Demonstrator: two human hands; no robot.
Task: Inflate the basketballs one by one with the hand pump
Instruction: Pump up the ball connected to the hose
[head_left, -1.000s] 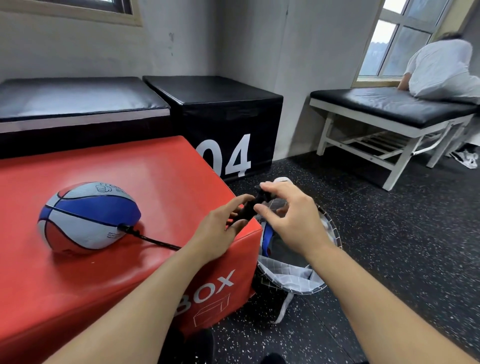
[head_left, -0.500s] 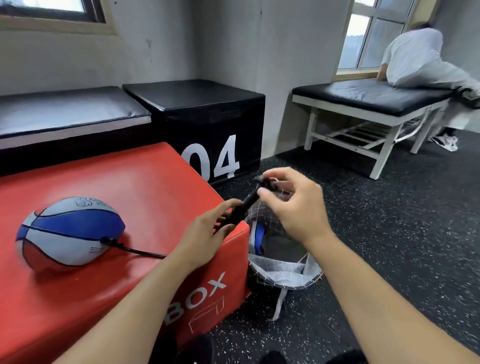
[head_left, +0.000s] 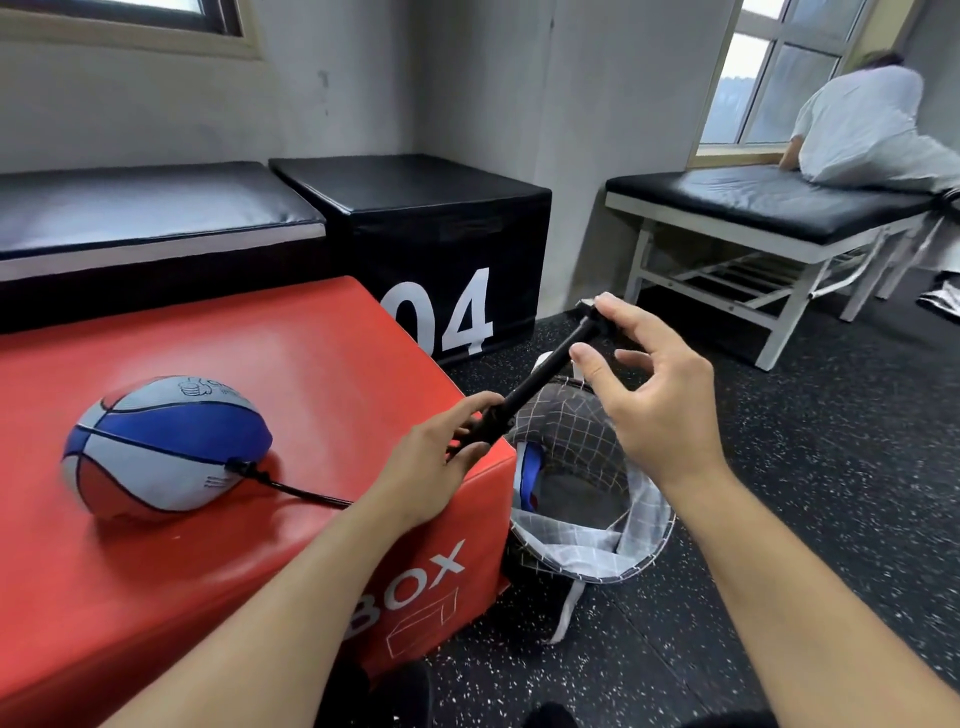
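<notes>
Red box (head_left: 291, 364): biggest thing near me, padded red top sloping off to my left, "BOX" printed on its near face; the ball sits on it.
Room: grey walls, black speckled floor, a black box marked "04" (head_left: 415, 218) behind the red one, a black padded bench (head_left: 769, 200) by the window with a person in white leaning on it, well apart from my work.
Mesh bag (head_left: 597, 525): checked hamper on the floor, just beside the red box's right corner, below my hands; something blue shows inside, and I can't tell what.
Basketball (head_left: 166, 447): blue, white and red, clearly soft and squashed, resting on the red top well to the left of both hands.
Hose (head_left: 291, 488): thin black line running from the ball's valve toward my left hand.
Hand pump (head_left: 540, 379): black, long axis running diagonally from low-left at the box corner up to the right.
Left hand (head_left: 431, 467): fingers curled round the pump's lower barrel, the hand nearer the ball.
Right hand (head_left: 649, 395): thumb and forefinger pinch the handle end at the top, other fingers loose.
Coming move: I judge the stroke runs down along that axis, toward my left hand and the ball.
</notes>
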